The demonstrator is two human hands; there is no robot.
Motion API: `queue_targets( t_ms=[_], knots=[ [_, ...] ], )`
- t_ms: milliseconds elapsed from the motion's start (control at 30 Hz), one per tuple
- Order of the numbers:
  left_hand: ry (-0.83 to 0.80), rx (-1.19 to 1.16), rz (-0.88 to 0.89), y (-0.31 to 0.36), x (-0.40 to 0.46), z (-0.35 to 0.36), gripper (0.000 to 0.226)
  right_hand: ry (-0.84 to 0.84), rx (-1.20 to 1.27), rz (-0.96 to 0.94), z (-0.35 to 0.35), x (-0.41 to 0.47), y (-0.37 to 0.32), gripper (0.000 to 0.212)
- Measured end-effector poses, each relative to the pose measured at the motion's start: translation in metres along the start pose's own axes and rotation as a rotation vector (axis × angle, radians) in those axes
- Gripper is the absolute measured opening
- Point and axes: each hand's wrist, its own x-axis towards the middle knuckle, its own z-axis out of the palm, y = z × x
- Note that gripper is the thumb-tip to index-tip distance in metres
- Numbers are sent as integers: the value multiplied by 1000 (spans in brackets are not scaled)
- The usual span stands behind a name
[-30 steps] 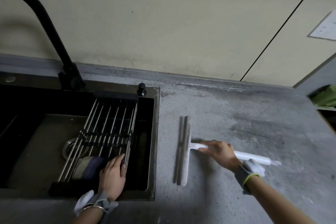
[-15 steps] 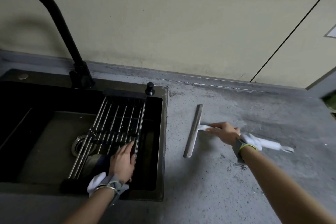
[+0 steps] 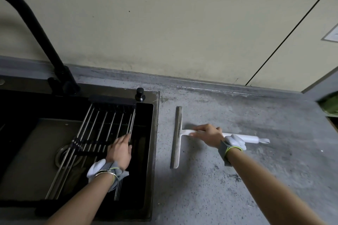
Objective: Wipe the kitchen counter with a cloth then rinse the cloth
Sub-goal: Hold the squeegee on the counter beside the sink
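Left hand [image 3: 118, 151] lies flat, fingers straight; right hand [image 3: 207, 135] seemingly curled, gripping.

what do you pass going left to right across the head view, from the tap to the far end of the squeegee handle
tap → drain → left hand resting on the sink rack → small black knob → squeegee blade → right hand holding the white squeegee handle

Wall [image 3: 164, 23]: pale yellow-cream panels, one dark diagonal seam [image 3: 292, 31] toward the right, grime along the bottom edge. Upstand [image 3: 219, 87]: low grey strip along the wall's foot. Lighting: dim, soft shadows at the left.
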Motion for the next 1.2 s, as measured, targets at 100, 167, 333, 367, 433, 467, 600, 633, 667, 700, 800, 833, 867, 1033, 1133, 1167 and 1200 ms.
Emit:
queue_targets(
  t_ms=[100, 167, 333, 367, 433, 467, 600, 633, 667, 700, 800, 833, 867, 1033, 1133, 1167, 1200],
  knots=[
    [-21, 42, -14, 7, 10, -2, 50, -22, 6, -13, -1, 7, -1, 32],
    [-39, 65, -14, 9, 15, -1, 48, -22, 0, -26, -1, 10, 0, 32],
    [-9, 110, -35, 15, 24, -6, 44, -37, 0, -72, 2, 17, -7, 31],
    [-13, 132, -42, 16, 24, -8, 43, -42, 5, -77, 3, 19, -9, 32],
    [-40, 178, -47, 20, 27, -13, 41, -44, 7, -91, 6, 22, -12, 34],
    [-57, 194, -52, 22, 28, -14, 41, -42, 8, -98, 7, 23, -13, 34],
    [-106, 239, -101, 31, 35, -20, 38, -39, 7, -131, 7, 28, -15, 34],
    [-120, 261, -106, 32, 36, -22, 37, -35, 3, -140, 9, 28, -18, 34],
    [-134, 284, -115, 34, 37, -22, 36, -32, -4, -145, 10, 29, -20, 34],
    [-148, 303, -129, 35, 37, -23, 37, -29, -17, -151, 12, 29, -24, 35],
    [-182, 362, -166, 43, 40, -22, 38, -6, -41, -174, 19, 33, -34, 35],
    [-187, 384, -171, 45, 41, -21, 37, 1, -32, -185, 22, 34, -36, 35],
    [-197, 406, -176, 47, 41, -20, 35, 1, -17, -200, 23, 34, -37, 35],
    [-215, 417, -167, 48, 45, -20, 34, 9, 176, -228, 5, 35, -14, 38],
    [-216, 353, -144, 41, 44, -23, 34, 61, 226, -123, -22, 39, 25, 39],
    [-208, 333, -136, 39, 43, -23, 36, 85, 214, -72, -31, 41, 39, 40],
    [-194, 318, -128, 37, 42, -25, 37, 106, 190, -22, -38, 43, 51, 41]
  ],
)
